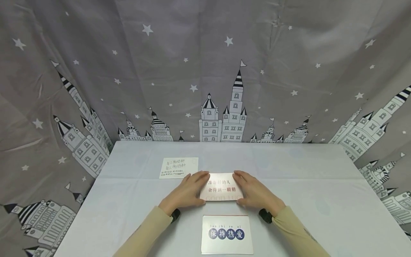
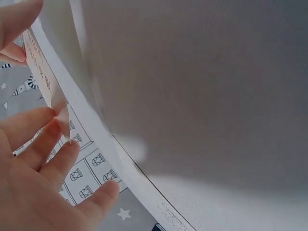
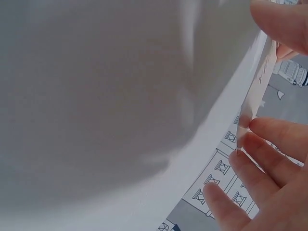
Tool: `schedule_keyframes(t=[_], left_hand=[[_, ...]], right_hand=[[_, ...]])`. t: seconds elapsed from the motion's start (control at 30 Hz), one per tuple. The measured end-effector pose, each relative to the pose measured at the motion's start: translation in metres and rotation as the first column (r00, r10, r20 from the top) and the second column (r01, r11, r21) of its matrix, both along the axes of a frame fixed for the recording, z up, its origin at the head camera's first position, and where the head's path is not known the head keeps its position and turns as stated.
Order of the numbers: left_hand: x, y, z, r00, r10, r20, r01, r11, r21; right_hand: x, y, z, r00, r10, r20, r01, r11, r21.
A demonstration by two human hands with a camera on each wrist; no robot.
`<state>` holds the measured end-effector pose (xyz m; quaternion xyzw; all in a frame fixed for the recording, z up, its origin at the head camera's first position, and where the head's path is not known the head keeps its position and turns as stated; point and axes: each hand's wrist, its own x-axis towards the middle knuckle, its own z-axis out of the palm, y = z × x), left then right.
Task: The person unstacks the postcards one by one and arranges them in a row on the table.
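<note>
At six o'clock, nearest me, lay the blue-disc postcard (image 1: 227, 246), apparently kept apart to leave working room. Just beyond, I had the left hand (image 1: 187, 189) and right hand (image 1: 258, 191) grasping the red-lettered postcard (image 1: 222, 195) by opposite short edges, probably to keep it square. At its ten o'clock lay the handwritten postcard (image 1: 173, 167); at twelve hung the castle-print curtain (image 1: 179, 43).

Fingertips (image 2: 71, 148) of the left hand (image 2: 45, 183) meet the edge of a thin printed card (image 2: 41, 72) | A thumb (image 2: 18, 18) looms at upper left | The pale, shadowed surface (image 2: 236, 207) fills the right | A faintly lettered card (image 2: 168, 214) lies near the bottom edge | Grey cloth (image 2: 142, 216) bears stars (image 2: 123, 214) and windowed buildings (image 2: 86, 178)
</note>
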<state>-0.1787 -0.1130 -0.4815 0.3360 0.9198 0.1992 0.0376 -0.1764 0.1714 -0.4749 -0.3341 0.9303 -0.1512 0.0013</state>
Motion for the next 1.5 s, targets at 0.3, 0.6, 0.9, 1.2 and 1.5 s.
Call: schedule_keyframes(t=[0.3, 0.6, 0.9, 1.2, 1.5], left_hand=[[-0.015, -0.001, 0.000, 1.000, 0.017, 0.017, -0.017, 1.000, -0.006], [-0.029, 0.000, 0.005, 0.999, 0.031, 0.042, -0.030, 0.999, -0.033], [-0.046, 0.003, 0.006, 0.997, 0.057, 0.059, -0.053, 0.996, -0.066], [-0.059, 0.004, 0.008, 0.994, 0.080, 0.074, -0.072, 0.992, -0.102], [-0.069, 0.006, 0.008, 0.990, 0.103, 0.097, -0.090, 0.988, -0.123]], right_hand=[[-0.013, -0.004, 0.002, 1.000, -0.008, -0.017, 0.008, 1.000, -0.006], [-0.025, -0.009, 0.008, 1.000, -0.012, -0.005, 0.012, 1.000, 0.009], [-0.039, -0.012, 0.011, 0.999, -0.035, 0.027, 0.034, 0.999, 0.037], [-0.052, -0.015, 0.014, 0.996, -0.055, 0.063, 0.052, 0.998, 0.039], [-0.063, -0.016, 0.011, 0.993, -0.063, 0.095, 0.058, 0.997, 0.050]])
